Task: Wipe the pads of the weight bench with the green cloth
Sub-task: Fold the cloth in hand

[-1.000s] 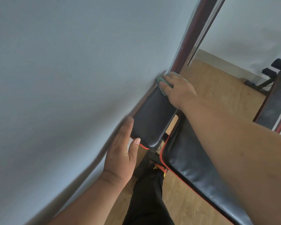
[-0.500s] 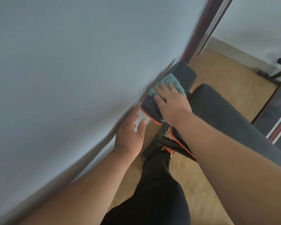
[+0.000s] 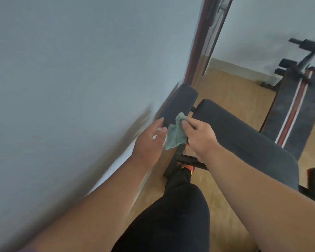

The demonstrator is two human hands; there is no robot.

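Your wall [image 3: 71,88] fills the left | long pad [image 3: 244,142] runs beneath your right arm | short pad [image 3: 180,100] lies beside the wall | your right hand [image 3: 200,137] pinches the cloth [image 3: 175,137], hanging crumpled at the short pad's near end | your left hand [image 3: 149,140] is relaxed, fingers straight, just beside the cloth.

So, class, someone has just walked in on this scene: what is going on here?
A person is cleaning a weight bench beside a wall. Their right hand pinches the green cloth, which hangs bunched just off the near end of the small pad by the wall, not pressed flat on it. The left hand is open, its fingers reaching to that pad's near edge. The long pad lies under the right forearm.
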